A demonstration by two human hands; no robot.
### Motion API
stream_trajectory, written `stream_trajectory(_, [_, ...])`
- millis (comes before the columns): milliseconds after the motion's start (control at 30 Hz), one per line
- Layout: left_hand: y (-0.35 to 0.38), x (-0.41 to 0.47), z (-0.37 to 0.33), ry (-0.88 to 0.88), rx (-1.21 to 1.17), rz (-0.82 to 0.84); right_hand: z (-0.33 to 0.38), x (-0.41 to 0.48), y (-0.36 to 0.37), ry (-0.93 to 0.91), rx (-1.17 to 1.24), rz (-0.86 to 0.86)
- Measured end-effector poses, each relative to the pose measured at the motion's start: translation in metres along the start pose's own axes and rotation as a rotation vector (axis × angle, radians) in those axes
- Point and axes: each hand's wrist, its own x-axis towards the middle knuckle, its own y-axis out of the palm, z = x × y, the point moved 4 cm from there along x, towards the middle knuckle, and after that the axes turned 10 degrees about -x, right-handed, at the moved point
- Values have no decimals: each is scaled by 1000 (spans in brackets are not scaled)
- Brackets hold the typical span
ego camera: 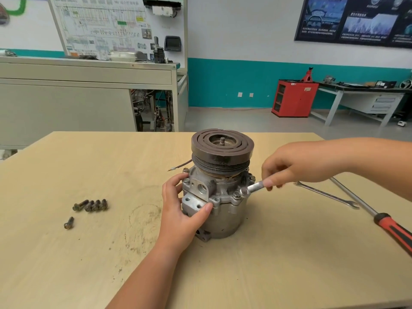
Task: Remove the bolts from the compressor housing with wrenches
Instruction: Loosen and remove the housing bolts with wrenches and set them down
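**Fig.** Compressor housing [225,210] upright near the middle of the bench [66,264], pulley [223,143] uppermost. My left grip [180,204] wraps the housing's near-left side, thumb on the port block. My right grip [289,166] pinches the shank of a wrench [254,187], its head at a flange bolt [242,192] on the near-right. I cannot tell whether the head is fully seated.

Five freed bolts [91,205] lie well to the left. A second wrench [327,195] and a screwdriver [392,228] lie to the right.

Hazards, as I judge them:
- A light pinch on a half-seated head may let the wrench slip, rounding the hex or driving my knuckles into the pulley.
- If the left grip slackens, the housing may twist or tip.
- The freed bolts could roll.
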Motion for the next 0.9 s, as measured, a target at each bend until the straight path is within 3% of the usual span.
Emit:
stream_trajectory(167, [1, 0, -1, -8, 9, -4, 9, -11, 31, 16, 682, 245])
stream_trajectory(267, [1, 0, -1, -12, 14, -3, 21, -10, 40, 27, 859, 255])
stream_trajectory(400, [1, 0, -1, -19, 15, 1, 30, -8, 37, 37, 920, 249])
stream_trajectory(567, [1, 0, 0, -14, 16, -2, 34, -11, 37, 74, 835, 304])
stream_trajectory(667, [1, 0, 0, -14, 16, -4, 26, -9, 18, 84, 429, 227])
stream_trajectory(767, [1, 0, 0, -3, 7, 5, 17, -1, -1, 77, -3, -41])
stream_trajectory(833, [0, 0, 0, -1, 4, 7, 15, 0, -5, 47, -37, -131])
stream_trajectory(900, [0, 0, 0, 0, 0, 8, 8, -4, -1, 29, 91, -56])
